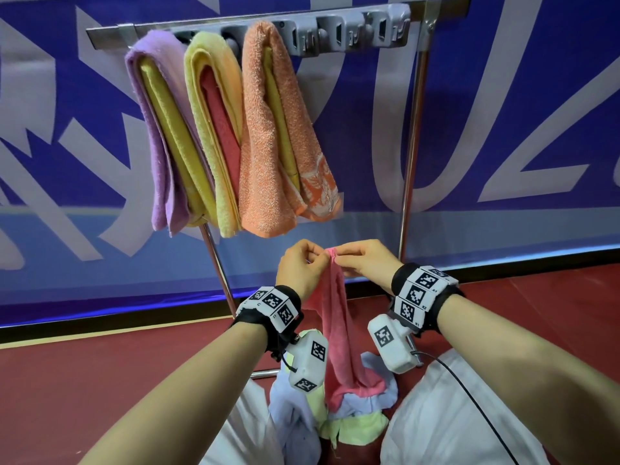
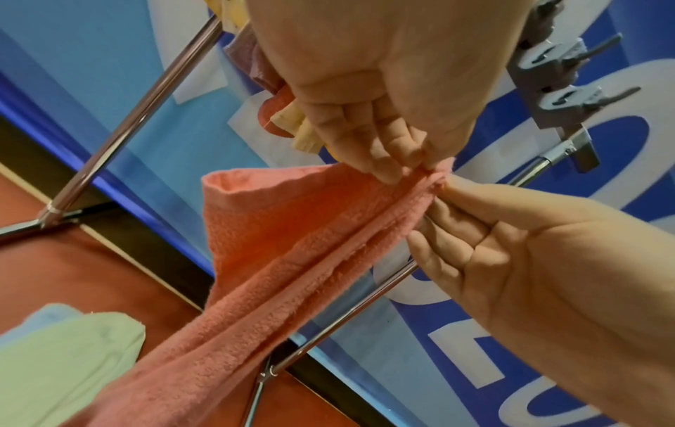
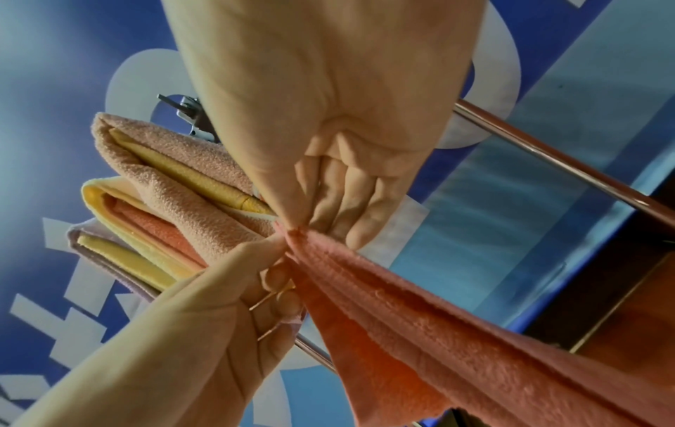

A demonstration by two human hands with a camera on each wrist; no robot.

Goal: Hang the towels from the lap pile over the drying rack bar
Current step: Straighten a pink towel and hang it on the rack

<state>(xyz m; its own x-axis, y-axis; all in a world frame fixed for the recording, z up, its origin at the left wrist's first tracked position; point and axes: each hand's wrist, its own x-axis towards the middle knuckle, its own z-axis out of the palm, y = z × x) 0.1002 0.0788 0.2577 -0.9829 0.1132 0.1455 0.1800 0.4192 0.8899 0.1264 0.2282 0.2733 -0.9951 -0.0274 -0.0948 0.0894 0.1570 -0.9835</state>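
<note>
A pink towel [image 1: 337, 325] hangs bunched from both hands above my lap. My left hand [image 1: 302, 266] and my right hand [image 1: 362, 260] pinch its top edge side by side, well below the rack bar [image 1: 110, 36]. The pinch shows from beneath in the left wrist view, with the pink towel [image 2: 292, 260] under the left hand [image 2: 398, 161] and right hand [image 2: 475, 228]. The right wrist view has the right hand [image 3: 328, 202], left hand [image 3: 255, 274] and pink towel [image 3: 420, 317]. The lap pile [image 1: 335, 417] holds pale blue and green cloths. Purple [image 1: 157, 129], yellow [image 1: 211, 129] and orange [image 1: 268, 129] towel bundles hang on the bar.
A grey clip strip [image 1: 352, 31] runs along the bar's right half, which is bare of towels. Chrome rack legs [image 1: 411, 162] stand on a red floor [image 1: 100, 380] before a blue banner wall [image 1: 503, 129]. A black cable [image 1: 476, 407] crosses my right thigh.
</note>
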